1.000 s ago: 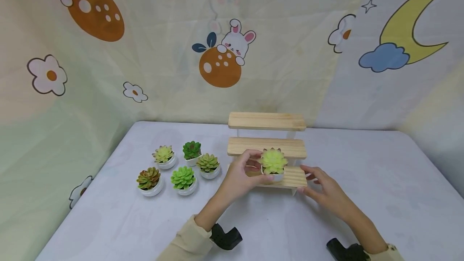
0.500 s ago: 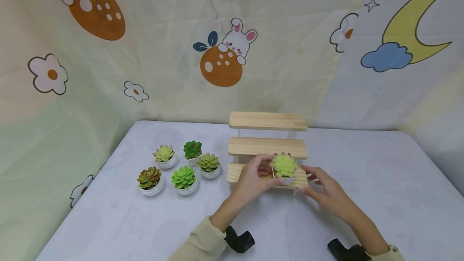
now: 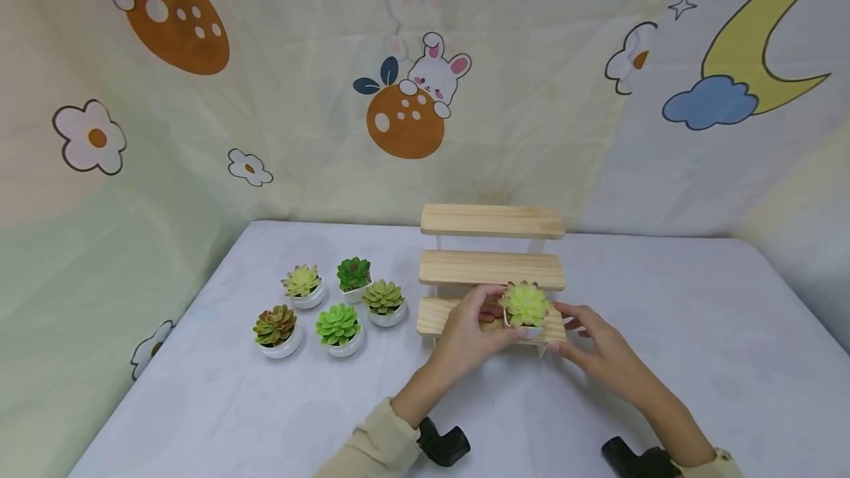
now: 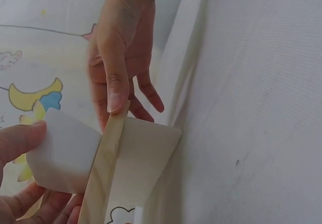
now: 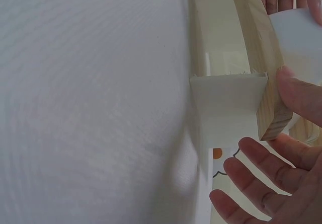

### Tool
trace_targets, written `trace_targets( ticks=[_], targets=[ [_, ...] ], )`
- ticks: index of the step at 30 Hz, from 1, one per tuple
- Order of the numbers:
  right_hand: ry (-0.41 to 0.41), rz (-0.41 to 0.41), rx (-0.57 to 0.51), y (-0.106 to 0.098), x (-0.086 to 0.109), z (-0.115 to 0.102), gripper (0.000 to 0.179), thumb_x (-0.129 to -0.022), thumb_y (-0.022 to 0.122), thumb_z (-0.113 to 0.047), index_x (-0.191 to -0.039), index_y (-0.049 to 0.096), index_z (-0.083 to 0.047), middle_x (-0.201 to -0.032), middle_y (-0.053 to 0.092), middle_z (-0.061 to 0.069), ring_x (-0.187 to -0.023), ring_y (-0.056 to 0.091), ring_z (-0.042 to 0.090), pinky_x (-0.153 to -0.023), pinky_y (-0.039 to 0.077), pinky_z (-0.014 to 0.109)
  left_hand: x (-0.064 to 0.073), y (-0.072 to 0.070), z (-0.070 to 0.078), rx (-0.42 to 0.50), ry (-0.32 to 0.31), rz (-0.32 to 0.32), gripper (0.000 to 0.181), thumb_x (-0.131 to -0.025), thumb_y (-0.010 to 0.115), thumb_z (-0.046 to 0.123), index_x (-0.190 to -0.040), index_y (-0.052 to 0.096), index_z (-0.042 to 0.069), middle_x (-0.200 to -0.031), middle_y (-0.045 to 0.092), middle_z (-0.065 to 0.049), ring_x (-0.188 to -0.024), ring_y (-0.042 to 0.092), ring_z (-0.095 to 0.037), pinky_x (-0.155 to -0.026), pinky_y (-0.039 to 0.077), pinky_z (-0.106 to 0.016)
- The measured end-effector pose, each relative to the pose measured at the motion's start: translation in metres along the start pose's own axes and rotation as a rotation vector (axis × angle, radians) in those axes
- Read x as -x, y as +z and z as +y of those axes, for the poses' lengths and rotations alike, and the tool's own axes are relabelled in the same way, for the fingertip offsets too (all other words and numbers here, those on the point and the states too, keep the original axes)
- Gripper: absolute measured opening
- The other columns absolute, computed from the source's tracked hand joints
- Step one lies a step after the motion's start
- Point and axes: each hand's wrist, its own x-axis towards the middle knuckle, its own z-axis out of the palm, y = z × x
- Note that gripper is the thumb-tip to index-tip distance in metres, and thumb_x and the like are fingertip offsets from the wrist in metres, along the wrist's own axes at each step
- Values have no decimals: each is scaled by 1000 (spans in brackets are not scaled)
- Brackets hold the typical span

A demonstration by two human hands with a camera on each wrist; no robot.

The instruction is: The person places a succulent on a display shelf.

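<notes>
My left hand (image 3: 468,334) holds a light green potted succulent (image 3: 526,304) by its white pot (image 4: 65,151), thumb on one side and fingers on the other. The pot's base meets the lowest board (image 3: 433,318) of a three-tier wooden plant stand (image 3: 491,269), near its right end. My right hand (image 3: 603,349) grips the right end of that same board between thumb and index finger. In the right wrist view its thumb (image 5: 302,95) lies against the wood (image 5: 266,43), while the other fingers spread below the board's end.
Several potted succulents stand in a group left of the stand, among them a reddish-brown one (image 3: 274,327), a bright green one (image 3: 337,324) and a dark green one (image 3: 354,274). A white cloth (image 3: 199,419) covers the table. Behind it hangs a printed curtain (image 3: 531,131).
My left hand has moved the potted succulent rightward along the lowest board, from near its middle to its right end. The right hand has stayed at the board's end.
</notes>
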Motion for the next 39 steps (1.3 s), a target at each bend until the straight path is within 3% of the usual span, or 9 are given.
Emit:
trace_targets(
  ticks=[6, 14, 19, 24, 27, 33, 39],
  targets=[
    [-12, -1, 5, 0, 0, 0, 55, -83, 70, -19, -129, 47, 0, -119, 57, 13, -97, 56, 28, -77, 50, 46, 1, -2, 1, -22, 9, -15, 55, -77, 76, 27, -125, 51, 14, -114, 59, -1, -97, 57, -9, -86, 49, -22],
    [-24, 11, 25, 0, 1, -1, 55, -82, 71, -19, -128, 48, -1, -119, 57, 12, -95, 56, 27, -76, 51, 43, 1, -3, 1, -13, 12, -36, 57, -77, 76, 27, -126, 50, 14, -112, 60, -4, -101, 58, -14, -88, 49, -25],
    [-27, 13, 28, 0, 2, 0, 55, -81, 72, -18, -128, 48, -1, -117, 58, 11, -94, 57, 26, -76, 51, 42, 3, -6, 5, -16, 13, -69, 62, -76, 77, 29, -129, 47, 14, -122, 56, -3, -104, 57, -10, -91, 48, -25],
    [-23, 15, 25, 1, 1, 0, 55, -82, 71, -18, -128, 48, -1, -118, 58, 12, -94, 56, 25, -75, 51, 38, 8, -11, 10, -5, 5, -87, 65, -76, 77, 29, -130, 45, 15, -130, 51, -3, -113, 56, -18, -96, 46, -28],
    [-8, 9, 20, 0, 1, 0, 55, -82, 71, -19, -129, 47, -1, -120, 57, 13, -95, 56, 26, -76, 51, 38, 11, -15, 12, 8, 4, -76, 64, -75, 78, 28, -129, 46, 14, -130, 52, -4, -117, 54, -21, -99, 45, -31],
    [-7, 7, 17, 0, 1, 0, 56, -83, 70, -19, -129, 47, 0, -119, 57, 14, -96, 56, 27, -76, 51, 41, 19, -29, 16, 6, 2, -46, 63, -76, 77, 28, -130, 48, 16, -132, 52, 1, -124, 47, -17, -104, 40, -35],
    [-15, 12, 13, 2, 1, 0, 56, -82, 70, -19, -129, 46, 1, -120, 57, 15, -95, 56, 26, -77, 51, 42, 32, -50, 21, -33, 51, 8, 57, -79, 74, 28, -129, 49, 21, -133, 50, 8, -127, 45, -14, -106, 38, -38]
  ],
)
